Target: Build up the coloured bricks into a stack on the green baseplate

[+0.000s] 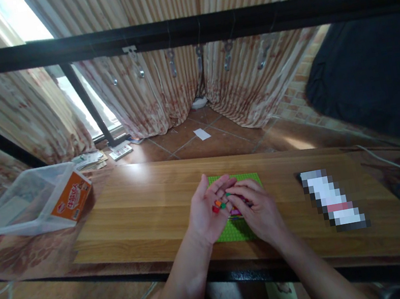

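Observation:
Palm up over the board, my left hand (204,214) cradles several small toy bricks (217,205), red, orange and green, with its fingers stretched out. Beside it, my right hand (261,210) has thumb and forefinger pinched on a small green brick (228,194) at the left fingertips. Below both hands lies a bright green studded baseplate (237,231), largely covered by them. Pink and purple bricks (235,211) show between the hands; how they sit on the plate is hidden.
The wooden board (136,207) bears a pixelated phone-like object (332,198) at right. A clear plastic bin (27,200) with an orange label stands at left. A black bar (179,32) with hooks crosses in front. At right runs a white cable (391,162).

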A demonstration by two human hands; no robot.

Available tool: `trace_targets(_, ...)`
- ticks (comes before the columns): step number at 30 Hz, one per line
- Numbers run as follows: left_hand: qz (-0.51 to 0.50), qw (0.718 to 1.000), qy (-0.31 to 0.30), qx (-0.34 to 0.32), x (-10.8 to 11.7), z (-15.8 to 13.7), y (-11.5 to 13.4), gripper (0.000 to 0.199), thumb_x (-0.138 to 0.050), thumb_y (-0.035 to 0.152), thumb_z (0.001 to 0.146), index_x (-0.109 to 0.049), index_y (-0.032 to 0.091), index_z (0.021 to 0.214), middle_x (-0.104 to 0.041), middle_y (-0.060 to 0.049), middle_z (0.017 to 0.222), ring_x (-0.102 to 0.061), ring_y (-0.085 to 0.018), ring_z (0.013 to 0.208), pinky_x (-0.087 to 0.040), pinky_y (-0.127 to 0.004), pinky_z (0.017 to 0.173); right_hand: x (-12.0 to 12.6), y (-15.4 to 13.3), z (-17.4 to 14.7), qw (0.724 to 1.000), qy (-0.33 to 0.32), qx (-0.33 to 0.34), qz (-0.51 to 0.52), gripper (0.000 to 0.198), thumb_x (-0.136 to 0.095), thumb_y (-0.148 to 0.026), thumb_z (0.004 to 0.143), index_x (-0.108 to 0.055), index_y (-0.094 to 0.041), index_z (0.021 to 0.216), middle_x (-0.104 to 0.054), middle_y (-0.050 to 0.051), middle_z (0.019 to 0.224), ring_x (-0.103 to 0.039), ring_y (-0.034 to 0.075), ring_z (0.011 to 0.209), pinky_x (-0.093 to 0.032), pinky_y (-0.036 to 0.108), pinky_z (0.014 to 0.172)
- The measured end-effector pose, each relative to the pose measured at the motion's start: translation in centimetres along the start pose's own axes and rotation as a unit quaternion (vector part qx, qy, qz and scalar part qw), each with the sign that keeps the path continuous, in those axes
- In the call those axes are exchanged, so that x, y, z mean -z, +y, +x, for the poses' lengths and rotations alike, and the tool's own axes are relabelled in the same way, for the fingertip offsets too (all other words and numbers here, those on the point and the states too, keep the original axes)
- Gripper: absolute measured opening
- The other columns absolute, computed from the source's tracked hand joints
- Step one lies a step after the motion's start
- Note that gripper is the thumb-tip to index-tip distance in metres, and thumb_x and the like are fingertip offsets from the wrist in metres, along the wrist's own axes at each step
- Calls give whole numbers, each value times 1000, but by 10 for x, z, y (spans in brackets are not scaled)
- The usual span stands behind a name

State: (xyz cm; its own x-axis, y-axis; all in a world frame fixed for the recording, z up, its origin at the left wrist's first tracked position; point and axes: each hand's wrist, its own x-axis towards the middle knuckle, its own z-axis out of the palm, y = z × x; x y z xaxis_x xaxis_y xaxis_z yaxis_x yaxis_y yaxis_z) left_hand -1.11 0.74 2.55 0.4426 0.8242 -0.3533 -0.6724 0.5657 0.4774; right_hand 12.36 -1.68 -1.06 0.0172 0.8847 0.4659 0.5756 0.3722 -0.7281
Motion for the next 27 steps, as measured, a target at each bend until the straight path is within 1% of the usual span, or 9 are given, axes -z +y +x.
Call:
trace_targets(2,16,999,39,-17,2,1,1,43,-50,48,90,-69,9,93,-69,-15,99,-63,-15,83,-51,-24,74,2,3,1,999,30,-20,6,18,-57,-34,89,-72,-26,93,-66,5,97,-62,21,95,-50,37,84)
trace_targets(4,45,993,101,-40,5,2,2,34,-55,40,88,-68,9,88,-68,-11,88,-60,-10,69,-48,-19,61,6,7,3,996,72,-46,7,17,-59,-35,87,-72,-25,90,-66,5,96,-62,21,93,-50,38,84)
trace_targets(6,78,985,145,-59,9,4,4,23,-59,32,85,-67,10,85,-64,-5,75,-49,-5,52,-35,-15,44,10,13,5,991,107,-75,12,16,-61,-36,85,-72,-24,86,-67,5,93,-62,21,91,-50,38,84)
trace_targets(8,109,981,144,-64,12,5,6,16,-63,26,80,-66,10,83,-59,0,65,-35,-1,42,-19,-15,38,12,18,7,988,116,-100,20,16,-62,-36,83,-72,-23,84,-67,6,94,-62,22,91,-49,39,83)
trace_targets(11,176,976,115,-62,13,5,3,15,-66,24,74,-66,11,83,-55,3,60,-25,0,38,-10,-17,38,11,23,8,988,105,-113,19,16,-65,-37,81,-73,-23,83,-66,6,97,-61,23,95,-48,41,87)
trace_targets(13,231,964,115,-70,12,5,-2,17,-66,25,74,-68,11,84,-54,3,57,-23,0,38,-10,-18,39,8,24,8,991,93,-99,4,15,-66,-37,80,-74,-24,83,-65,6,100,-60,24,98,-46,43,90)
trace_targets(16,286,947,122,-81,10,6,-9,18,-66,28,74,-70,13,83,-54,3,54,-26,-2,39,-14,-19,41,2,23,8,995,72,-63,-27,14,-65,-36,81,-74,-26,82,-63,7,104,-57,25,103,-44,46,94)
trace_targets(20,313,938,117,-95,11,8,-13,18,-65,29,74,-72,14,81,-54,3,52,-31,-4,41,-19,-20,43,-2,23,8,995,63,-36,-62,14,-63,-33,84,-76,-27,84,-63,7,109,-54,26,105,-44,47,94)
trace_targets(27,349,924,108,-113,15,12,-16,22,-63,31,74,-73,15,85,-54,2,52,-35,-6,44,-21,-20,43,-5,24,8,994,59,-29,-89,17,-60,-32,86,-76,-29,87,-62,7,111,-54,26,106,-45,47,94)
